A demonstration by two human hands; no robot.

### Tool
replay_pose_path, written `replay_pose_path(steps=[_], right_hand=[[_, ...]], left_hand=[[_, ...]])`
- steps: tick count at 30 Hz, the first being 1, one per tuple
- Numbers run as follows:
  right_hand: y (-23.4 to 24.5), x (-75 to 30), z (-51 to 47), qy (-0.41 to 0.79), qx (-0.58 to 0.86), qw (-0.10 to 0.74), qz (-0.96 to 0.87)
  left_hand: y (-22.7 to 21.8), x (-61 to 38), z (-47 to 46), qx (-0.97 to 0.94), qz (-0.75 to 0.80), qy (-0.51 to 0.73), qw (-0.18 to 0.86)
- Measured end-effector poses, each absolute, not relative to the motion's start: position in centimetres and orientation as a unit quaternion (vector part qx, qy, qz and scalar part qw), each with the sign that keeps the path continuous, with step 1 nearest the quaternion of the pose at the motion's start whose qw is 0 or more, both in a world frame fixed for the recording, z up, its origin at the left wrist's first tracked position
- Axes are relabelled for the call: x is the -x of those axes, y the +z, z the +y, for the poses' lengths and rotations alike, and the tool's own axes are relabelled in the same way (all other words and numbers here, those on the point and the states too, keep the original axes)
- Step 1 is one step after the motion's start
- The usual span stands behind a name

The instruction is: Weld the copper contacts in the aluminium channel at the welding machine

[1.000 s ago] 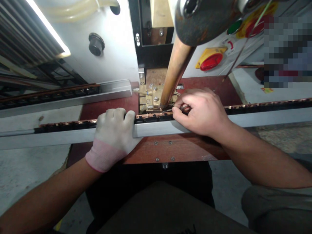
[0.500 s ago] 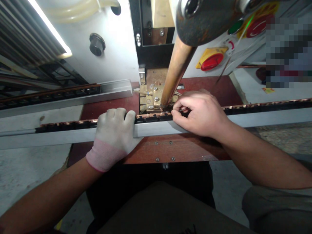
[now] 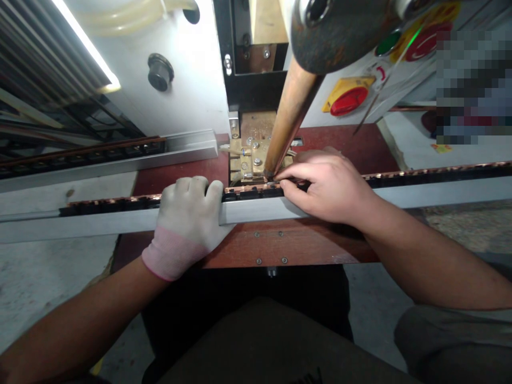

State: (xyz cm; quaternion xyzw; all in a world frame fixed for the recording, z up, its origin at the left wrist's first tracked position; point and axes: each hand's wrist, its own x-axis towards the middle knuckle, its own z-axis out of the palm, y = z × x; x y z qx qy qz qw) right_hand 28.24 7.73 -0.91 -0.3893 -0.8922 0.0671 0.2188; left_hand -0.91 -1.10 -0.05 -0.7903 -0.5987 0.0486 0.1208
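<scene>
**Braced Low, Worked Close**

Your white-gloved left hand (image 3: 188, 213) gripped the long, smooth grey metal rail (image 3: 260, 210) at centre frame, seemingly to steady it. Your bare right hand (image 3: 330, 184) curled over the segmented black-and-copper strip (image 3: 252, 191) along it; whether it pinched anything, I couldn't tell. Beyond, a slanting, tarnished copper-coloured rod (image 3: 292, 109) ended just beside those fingertips.

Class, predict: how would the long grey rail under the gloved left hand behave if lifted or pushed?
The long grey rail is probably stiff: it spans the view without obvious sag. Being long, it may swing if lifted at one end. Its flat face suggests sliding rather than rolling.
</scene>
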Motion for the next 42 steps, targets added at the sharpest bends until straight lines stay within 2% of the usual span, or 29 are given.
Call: replay_pose_path(steps=[15, 23, 42], right_hand=[[-1.0, -28.2, 7.53, 0.075, 0.357, 0.207, -0.908], [-1.22, -28.0, 7.46, 0.036, 0.35, 0.224, -0.909], [-1.21, -28.17, 7.79, 0.1, 0.328, 0.217, -0.914]], left_hand=[[0.03, 0.63, -1.56, 0.785, -0.612, 0.022, 0.097], [0.09, 0.54, -1.53, 0.79, -0.602, 0.031, 0.113], [0.0, 0.46, -1.62, 0.789, -0.602, 0.043, 0.114]])
